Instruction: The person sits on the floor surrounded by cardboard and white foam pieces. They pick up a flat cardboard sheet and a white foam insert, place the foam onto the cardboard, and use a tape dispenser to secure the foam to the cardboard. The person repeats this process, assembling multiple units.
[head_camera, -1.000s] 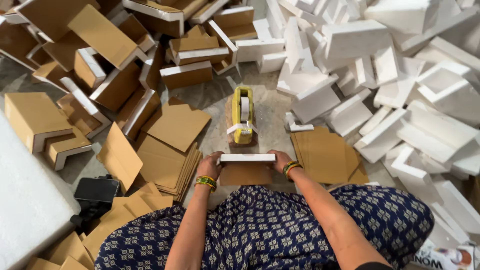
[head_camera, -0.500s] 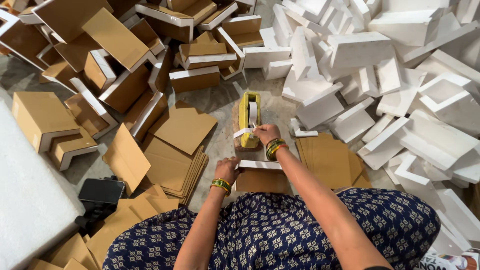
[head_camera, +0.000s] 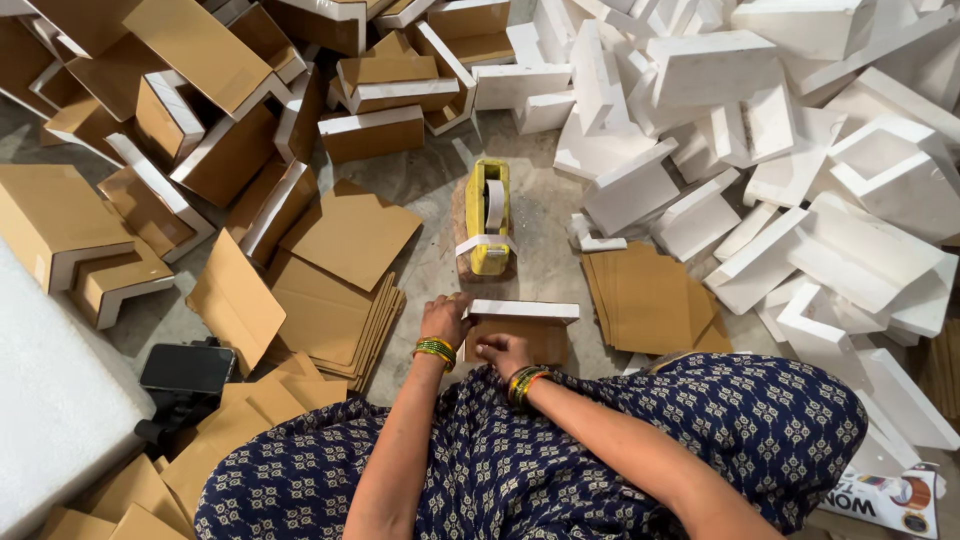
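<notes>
Head view, only one. Left hand (head_camera: 443, 320) gripping left end of one foam-and-cardboard corner piece (head_camera: 520, 326), fingers curled on its edge. Right hand (head_camera: 503, 352) pressed flat-ish on brown cardboard face of same piece, fingers bent, pinching or just pressing cannot tell. Piece sits on floor (head_camera: 545, 255) right at the fingertips, white foam strip on its far edge. Just beyond fingers: one yellow tape dispenser (head_camera: 486, 218), upright, white tape end hanging off front. Right of fingers: one stack of flat cardboard sheets (head_camera: 650, 300). Left of fingers: second stack of cardboard sheets (head_camera: 330, 290), fanned. Far right beyond fingers: heap of bare white foam corners (head_camera: 780, 170), too many to count. Far left: heap of finished cardboard-covered corners (head_camera: 200, 110), also uncounted. One black phone (head_camera: 187, 368) near left elbow. Bangles on both wrists.
</notes>
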